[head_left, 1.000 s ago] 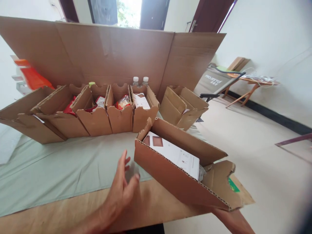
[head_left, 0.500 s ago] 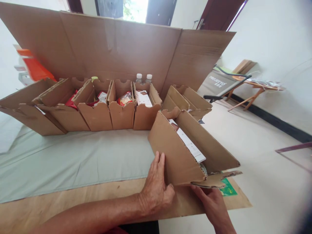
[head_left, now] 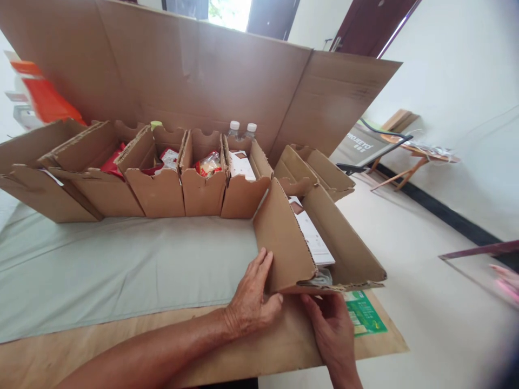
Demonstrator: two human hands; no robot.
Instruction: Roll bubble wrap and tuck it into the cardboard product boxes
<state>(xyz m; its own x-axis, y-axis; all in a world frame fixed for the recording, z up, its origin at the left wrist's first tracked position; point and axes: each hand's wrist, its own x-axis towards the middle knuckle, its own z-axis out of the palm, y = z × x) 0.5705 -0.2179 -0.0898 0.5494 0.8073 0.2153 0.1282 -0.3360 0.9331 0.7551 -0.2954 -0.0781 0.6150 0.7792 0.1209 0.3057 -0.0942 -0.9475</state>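
Observation:
A long open cardboard box (head_left: 284,243) stands on the table's right end, holding a white carton (head_left: 310,235) and a clear wrapped item (head_left: 320,278). My left hand (head_left: 251,300) lies against its left wall, fingers flat on the cardboard and thumb near the bottom corner. My right hand (head_left: 330,324) is under the box's near end, fingers curled on the end flap. A green packet (head_left: 363,313) lies flat on the table just right of that hand.
A row of open cardboard boxes (head_left: 162,186) with snack packets lines the back, two water bottles (head_left: 242,129) behind them. A tall cardboard sheet (head_left: 194,75) stands as a backdrop. Pale green cloth (head_left: 121,265) covers the table. A folding stand (head_left: 377,146) and floor lie right.
The box went from being tilted in the air on my right hand to standing on the table. My left hand came in from open air and settled on its left wall.

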